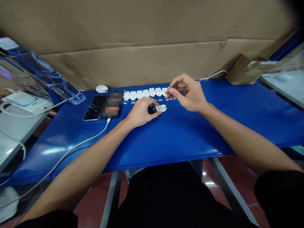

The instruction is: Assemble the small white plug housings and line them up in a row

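My left hand [144, 110] is closed around the edge of a small white plastic housing [161, 108], thumb in front and fingers behind, with thin prongs showing on its left side. My right hand [187, 93] pinches a small screwdriver [175, 86] with a dark reddish handle. Its thin shaft slants down, and the tip meets the inside of the housing. Behind both hands stands a row of several similar white housings [139, 94]. Small metal pieces [133, 102] lie on the table just in front of that row.
On the blue table [190, 136], a phone [95, 107] with a white cable [78, 146] lies left, near a white round object [102, 89]. A clear water bottle [51, 74] leans at far left. A cardboard box [247, 69] stands back right, against a cardboard wall [152, 60].
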Action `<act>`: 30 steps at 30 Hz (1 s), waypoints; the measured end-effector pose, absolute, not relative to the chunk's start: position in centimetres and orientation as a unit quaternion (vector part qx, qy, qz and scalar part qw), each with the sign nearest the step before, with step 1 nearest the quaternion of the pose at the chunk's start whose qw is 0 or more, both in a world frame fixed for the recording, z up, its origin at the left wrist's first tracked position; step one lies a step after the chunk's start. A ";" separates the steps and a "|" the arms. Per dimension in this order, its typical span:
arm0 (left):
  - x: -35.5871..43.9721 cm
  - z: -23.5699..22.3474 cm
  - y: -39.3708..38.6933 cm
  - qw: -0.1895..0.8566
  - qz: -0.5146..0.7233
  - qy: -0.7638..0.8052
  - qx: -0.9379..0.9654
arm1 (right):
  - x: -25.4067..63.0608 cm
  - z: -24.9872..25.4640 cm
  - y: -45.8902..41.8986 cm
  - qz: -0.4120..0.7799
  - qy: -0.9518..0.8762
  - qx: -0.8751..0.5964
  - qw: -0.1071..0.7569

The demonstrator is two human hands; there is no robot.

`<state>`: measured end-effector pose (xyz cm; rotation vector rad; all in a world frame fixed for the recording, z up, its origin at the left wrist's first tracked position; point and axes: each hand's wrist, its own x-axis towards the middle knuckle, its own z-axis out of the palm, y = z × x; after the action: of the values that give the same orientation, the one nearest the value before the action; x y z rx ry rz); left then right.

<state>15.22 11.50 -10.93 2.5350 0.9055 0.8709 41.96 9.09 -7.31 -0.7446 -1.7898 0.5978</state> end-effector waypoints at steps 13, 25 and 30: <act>15.2 -10.9 11.6 0.172 0.294 0.327 0.882 | 41.8 -7.0 8.5 0.231 -0.758 -0.307 0.527; 15.2 -10.9 11.5 0.159 0.302 0.321 0.883 | 41.8 -7.4 8.8 0.212 -0.755 -0.331 0.525; 15.3 -10.5 11.0 0.149 0.311 0.317 0.884 | 41.8 -6.8 9.1 0.092 -0.732 -0.379 0.558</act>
<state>15.35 11.05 -10.49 2.5402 0.9108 0.8943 41.80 9.06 -6.78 -0.8934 -1.7275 0.2169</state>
